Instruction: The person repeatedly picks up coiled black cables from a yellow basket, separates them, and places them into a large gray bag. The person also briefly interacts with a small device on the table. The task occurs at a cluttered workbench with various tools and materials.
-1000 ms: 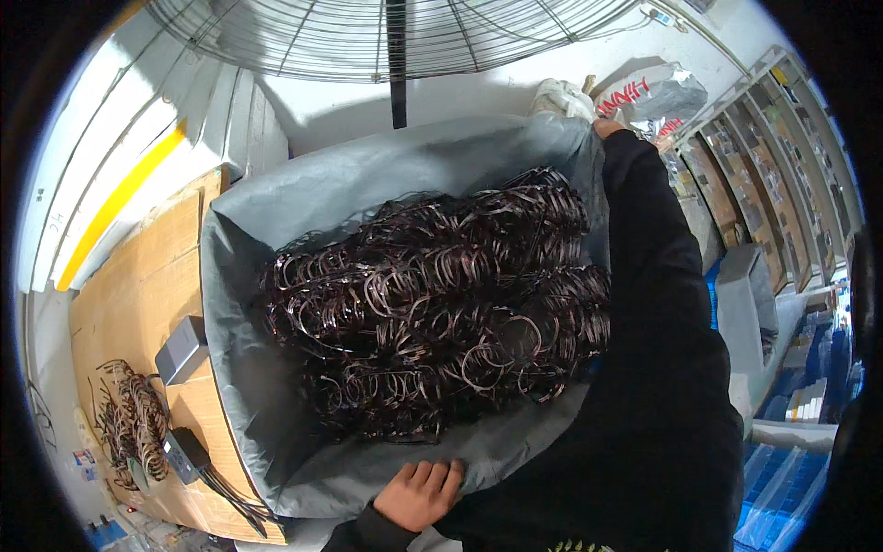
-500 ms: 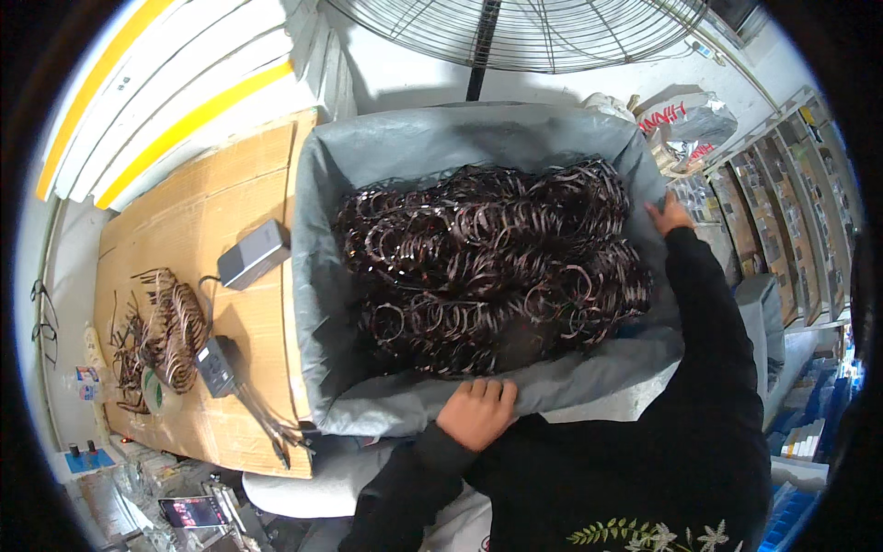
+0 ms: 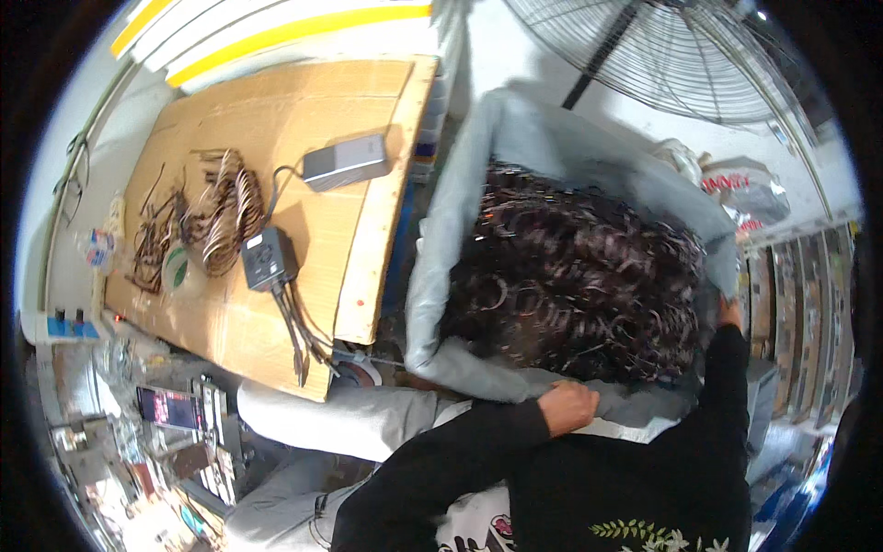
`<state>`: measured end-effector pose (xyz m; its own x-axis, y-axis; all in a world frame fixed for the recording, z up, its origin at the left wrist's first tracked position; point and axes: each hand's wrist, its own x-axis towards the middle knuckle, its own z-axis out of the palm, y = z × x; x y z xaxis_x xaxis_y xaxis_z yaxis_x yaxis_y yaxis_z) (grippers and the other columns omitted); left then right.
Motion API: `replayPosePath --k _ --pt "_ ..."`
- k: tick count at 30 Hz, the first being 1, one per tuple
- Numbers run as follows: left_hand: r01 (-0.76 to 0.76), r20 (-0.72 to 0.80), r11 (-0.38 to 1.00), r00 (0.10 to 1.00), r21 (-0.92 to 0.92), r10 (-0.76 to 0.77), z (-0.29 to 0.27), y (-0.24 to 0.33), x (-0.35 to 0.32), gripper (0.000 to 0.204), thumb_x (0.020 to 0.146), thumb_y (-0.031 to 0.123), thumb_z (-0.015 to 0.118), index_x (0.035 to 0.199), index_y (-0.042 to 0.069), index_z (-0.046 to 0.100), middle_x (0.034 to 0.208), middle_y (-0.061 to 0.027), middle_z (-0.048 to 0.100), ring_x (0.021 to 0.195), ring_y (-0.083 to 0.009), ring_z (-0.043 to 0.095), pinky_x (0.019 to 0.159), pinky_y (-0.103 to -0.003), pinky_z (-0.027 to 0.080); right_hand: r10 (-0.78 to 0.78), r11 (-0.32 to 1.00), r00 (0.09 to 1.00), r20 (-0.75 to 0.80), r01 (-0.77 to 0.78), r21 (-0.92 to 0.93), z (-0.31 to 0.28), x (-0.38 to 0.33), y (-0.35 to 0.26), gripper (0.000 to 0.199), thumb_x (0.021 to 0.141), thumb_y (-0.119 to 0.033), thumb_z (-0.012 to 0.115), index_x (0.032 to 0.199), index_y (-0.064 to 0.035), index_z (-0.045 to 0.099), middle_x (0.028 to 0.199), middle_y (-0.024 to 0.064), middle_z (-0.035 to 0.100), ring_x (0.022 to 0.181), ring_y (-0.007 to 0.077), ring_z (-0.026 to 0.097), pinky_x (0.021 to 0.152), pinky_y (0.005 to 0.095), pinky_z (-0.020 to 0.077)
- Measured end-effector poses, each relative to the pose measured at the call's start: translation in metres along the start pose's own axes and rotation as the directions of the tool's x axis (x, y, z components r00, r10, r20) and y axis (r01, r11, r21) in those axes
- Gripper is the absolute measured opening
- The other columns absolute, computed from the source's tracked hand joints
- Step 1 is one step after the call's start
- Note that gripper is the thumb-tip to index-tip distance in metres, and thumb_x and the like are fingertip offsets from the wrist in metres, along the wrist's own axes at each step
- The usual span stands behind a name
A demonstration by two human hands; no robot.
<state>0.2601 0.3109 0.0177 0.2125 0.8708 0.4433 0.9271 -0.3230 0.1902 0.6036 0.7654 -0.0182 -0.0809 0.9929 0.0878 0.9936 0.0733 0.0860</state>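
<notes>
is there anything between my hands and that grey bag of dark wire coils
Nothing visible does. The left hand already grips the near rim of the grey bag, and the right hand is on its right rim. The dark wire coils lie piled inside, uncovered.

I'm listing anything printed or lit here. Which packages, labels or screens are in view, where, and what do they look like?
Crinkled silvery plastic bag with red print: upper right, behind the grey-lined box of dark wire coils.
Small lit screen, pink and dark: lower left, among clutter below the cardboard-covered table.
Round green-and-white tape roll: on that table's left part.
</notes>
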Motion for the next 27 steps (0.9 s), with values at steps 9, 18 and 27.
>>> replayPosePath --k 9,18,27 --pt "-0.291 0.052 0.937 0.951 -0.193 0.306 0.008 -0.094 0.044 0.016 0.073 0.019 0.056 0.065 0.006 0.050 0.055 -0.0084 0.052 0.049 -0.0224 0.056 0.042 -0.037 0.045 0.157 0.985 0.986 -0.049 -0.160 -0.064 -0.025 -0.086 0.044 0.058 0.083 -0.045 0.053 0.114 0.0036 0.046 0.104 0.0296 0.056 0.098 0.0444 0.054 0.082 0.0491 0.0420" --pt "-0.428 0.155 0.904 0.892 -0.006 0.424 -0.044 -0.221 0.049 0.035 0.067 0.036 0.069 0.090 0.015 0.054 0.078 -0.0013 0.054 0.084 -0.0183 0.055 0.077 -0.034 0.042 0.269 0.963 0.963 -0.012 -0.269 0.029 -0.032 -0.200 0.001 0.052 0.082 -0.034 0.058 0.112 0.0068 0.045 0.105 0.0300 0.055 0.098 0.0441 0.053 0.082 0.0480 0.0420" --pt "-0.194 0.191 0.976 0.966 0.096 0.173 -0.097 -0.278 0.005 0.046 0.054 0.021 0.071 0.094 0.011 0.051 0.107 -0.0108 0.051 0.111 -0.0300 0.046 0.103 -0.043 0.032 0.184 0.939 0.940 0.288 -0.255 0.231 -0.117 -0.305 -0.121 0.046 0.082 -0.037 0.057 0.100 0.0051 0.050 0.093 0.0304 0.058 0.091 0.0455 0.056 0.080 0.0489 0.0432"
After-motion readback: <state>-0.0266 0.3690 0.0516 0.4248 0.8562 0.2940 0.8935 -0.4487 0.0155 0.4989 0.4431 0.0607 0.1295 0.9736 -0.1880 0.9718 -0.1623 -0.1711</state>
